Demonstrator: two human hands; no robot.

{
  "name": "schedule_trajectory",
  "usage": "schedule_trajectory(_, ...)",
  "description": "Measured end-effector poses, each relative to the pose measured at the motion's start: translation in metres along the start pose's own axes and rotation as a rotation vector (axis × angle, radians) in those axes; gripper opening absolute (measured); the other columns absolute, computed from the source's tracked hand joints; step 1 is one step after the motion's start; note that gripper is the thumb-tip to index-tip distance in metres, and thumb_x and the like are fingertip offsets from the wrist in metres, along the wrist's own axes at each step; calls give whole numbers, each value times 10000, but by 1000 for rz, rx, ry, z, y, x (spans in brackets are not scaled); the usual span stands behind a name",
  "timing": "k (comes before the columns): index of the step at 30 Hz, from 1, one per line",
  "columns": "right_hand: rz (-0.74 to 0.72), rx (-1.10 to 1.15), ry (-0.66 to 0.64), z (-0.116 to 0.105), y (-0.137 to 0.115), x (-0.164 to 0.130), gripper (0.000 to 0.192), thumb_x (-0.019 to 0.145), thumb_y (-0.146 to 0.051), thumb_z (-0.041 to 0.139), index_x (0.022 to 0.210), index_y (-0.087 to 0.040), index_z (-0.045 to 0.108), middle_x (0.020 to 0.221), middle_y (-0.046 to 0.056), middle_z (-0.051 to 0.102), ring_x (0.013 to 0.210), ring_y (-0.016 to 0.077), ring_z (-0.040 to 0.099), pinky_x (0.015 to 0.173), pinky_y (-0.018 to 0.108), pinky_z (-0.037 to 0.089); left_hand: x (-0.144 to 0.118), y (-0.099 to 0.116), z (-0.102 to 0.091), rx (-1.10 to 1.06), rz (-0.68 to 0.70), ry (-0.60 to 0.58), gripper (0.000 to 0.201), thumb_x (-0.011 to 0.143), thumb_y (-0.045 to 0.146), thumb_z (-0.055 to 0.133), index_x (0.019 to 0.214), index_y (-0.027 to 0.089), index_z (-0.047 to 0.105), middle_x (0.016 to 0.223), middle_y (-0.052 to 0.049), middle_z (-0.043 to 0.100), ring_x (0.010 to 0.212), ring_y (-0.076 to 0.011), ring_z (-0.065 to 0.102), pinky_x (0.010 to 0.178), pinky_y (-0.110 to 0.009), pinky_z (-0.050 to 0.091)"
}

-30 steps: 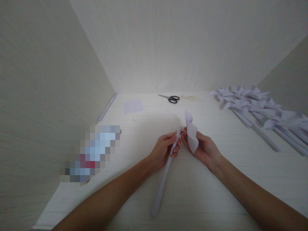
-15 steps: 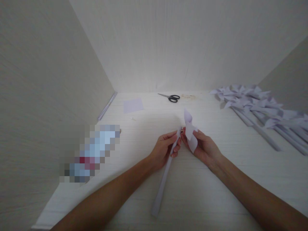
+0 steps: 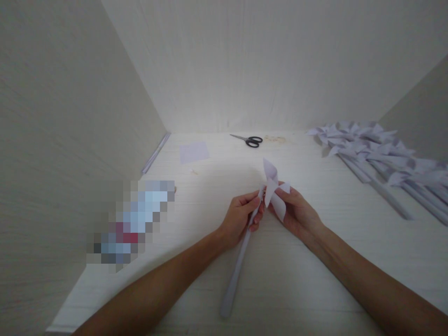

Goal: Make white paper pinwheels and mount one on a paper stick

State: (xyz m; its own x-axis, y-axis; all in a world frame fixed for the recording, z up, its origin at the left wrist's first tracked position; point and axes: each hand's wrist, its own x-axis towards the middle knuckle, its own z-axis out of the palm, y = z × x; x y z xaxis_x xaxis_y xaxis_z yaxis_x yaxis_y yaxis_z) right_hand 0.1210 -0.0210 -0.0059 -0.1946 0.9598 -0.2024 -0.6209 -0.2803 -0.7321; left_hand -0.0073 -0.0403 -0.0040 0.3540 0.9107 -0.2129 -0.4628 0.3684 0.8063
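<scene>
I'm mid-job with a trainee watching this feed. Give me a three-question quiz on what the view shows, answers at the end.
1. Multiple choice: what does the left hand hold?
a) a cup
b) a pale stick
c) a spoon

2. True or false: the scissors lie on the table, beyond both hands.

3. Fill in: the right hand holds a paper pinwheel, and the pile of pinwheels lies on the person's ____ side.

Key: 1 b; 2 true; 3 right.
</scene>
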Motion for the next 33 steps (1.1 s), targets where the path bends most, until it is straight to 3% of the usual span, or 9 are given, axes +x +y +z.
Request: schedule_trajectory(33,-1,-49,71,2,2,-2,208,514,-173,724,673,-171,589,639,-21,618,582,93,553,591,206,466,0,-1,-1,18,2,-16,147,706,271,546,673,129,526,536,46,398,353,-11,305,259,-120,194)
